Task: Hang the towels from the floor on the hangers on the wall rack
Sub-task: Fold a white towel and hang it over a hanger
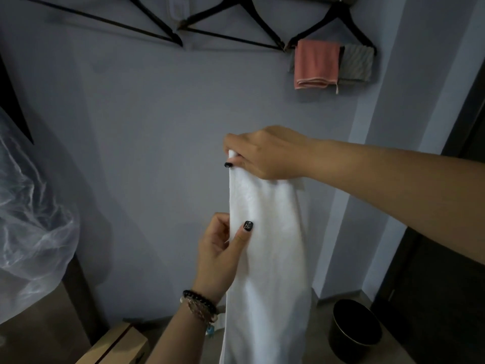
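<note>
- The right hand [265,153] pinches the top edge of a white towel [267,258] with curled fingers, in front of the wall [157,127].
- The left hand [223,253] grips the left edge of the towel lower down, with the thumb on the front of the cloth and the other fingers behind it.
- The towel hangs straight down from the right hand, folded lengthwise, and its lower end goes out of the picture at the bottom.
- On the left wrist there are bead bracelets [200,306].
- Three black hangers hang on the wall near its top edge: the left hanger [110,22] and the middle hanger [236,35] carry no towel.
- The right hanger [341,19] carries a pink towel [316,64] and just beside it, on its right, a grey towel [357,64].
- On the floor [399,348], near the right corner of the wall, stands a black bin [355,329].
- A cardboard box [118,345] lies at the bottom, left of the left arm.
- Clear plastic wrap [31,219] shows at the left edge.
</note>
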{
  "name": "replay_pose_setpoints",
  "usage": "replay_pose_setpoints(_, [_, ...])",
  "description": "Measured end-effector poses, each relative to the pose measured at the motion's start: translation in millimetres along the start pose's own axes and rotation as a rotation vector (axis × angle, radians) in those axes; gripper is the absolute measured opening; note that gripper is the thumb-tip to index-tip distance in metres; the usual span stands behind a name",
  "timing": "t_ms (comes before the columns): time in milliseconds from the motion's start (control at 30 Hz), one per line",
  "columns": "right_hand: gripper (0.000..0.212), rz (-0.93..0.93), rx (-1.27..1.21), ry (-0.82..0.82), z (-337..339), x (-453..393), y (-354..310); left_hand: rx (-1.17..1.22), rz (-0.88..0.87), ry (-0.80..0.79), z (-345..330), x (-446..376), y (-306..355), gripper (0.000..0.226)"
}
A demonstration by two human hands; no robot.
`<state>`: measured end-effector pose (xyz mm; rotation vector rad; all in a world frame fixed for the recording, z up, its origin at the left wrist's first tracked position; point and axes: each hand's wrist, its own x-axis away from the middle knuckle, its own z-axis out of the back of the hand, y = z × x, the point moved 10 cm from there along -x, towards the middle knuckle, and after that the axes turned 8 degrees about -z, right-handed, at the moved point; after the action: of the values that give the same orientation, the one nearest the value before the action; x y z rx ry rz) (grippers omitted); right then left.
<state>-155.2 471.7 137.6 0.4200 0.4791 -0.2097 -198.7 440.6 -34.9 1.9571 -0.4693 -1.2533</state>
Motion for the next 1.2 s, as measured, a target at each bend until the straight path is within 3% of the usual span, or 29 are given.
replay_pose_setpoints(67, [0.025, 0.005, 0.056, 0.031, 10, -9, 11, -0.007, 0.044, -0.092, -10, -1, -8, 0.015])
replay_pose_setpoints(167, [0.025, -0.064, 0.095, 0.077, 28, -22, 36, -0.075, 0.161, -0.191, -19, 10, -35, 0.038])
replay_pose_setpoints(267, [0.022, -0.151, 0.092, 0.091, 46, -29, 63, -0.166, 0.245, -0.190, -17, 26, -60, 0.051])
replay_pose_setpoints(367, [0.020, -0.240, 0.090, 0.076, 53, -26, 90, -0.254, 0.224, -0.165, -6, 26, -62, 0.071])
replay_pose_setpoints(633, [0.024, -0.472, 0.013, 0.192, 69, 1, 147, -0.250, 0.249, -0.189, 4, 34, -75, 0.068])
replay_pose_setpoints(800, [0.020, -0.340, -0.117, 0.169, 61, 1, 120, -0.252, 0.355, 0.041, 38, 34, -96, 0.050])
replay_pose_setpoints(933, [0.017, -0.326, -0.250, -0.015, 31, 21, 98, -0.220, 0.292, 0.117, 68, 13, -84, 0.045])
replay_pose_setpoints(1033, [0.029, -0.385, -0.428, -0.178, -2, 44, 79, -0.261, 0.170, 0.057, 69, -9, -56, 0.046])
replay_pose_setpoints(1167, [0.004, -0.450, -0.639, -0.337, -48, 69, 45, -0.294, 0.064, -0.031, 54, -27, -19, 0.041])
replay_pose_setpoints(1200, [0.015, -0.498, -0.709, -0.413, -63, 76, 36, -0.294, 0.031, -0.055, 49, -30, -11, 0.040])
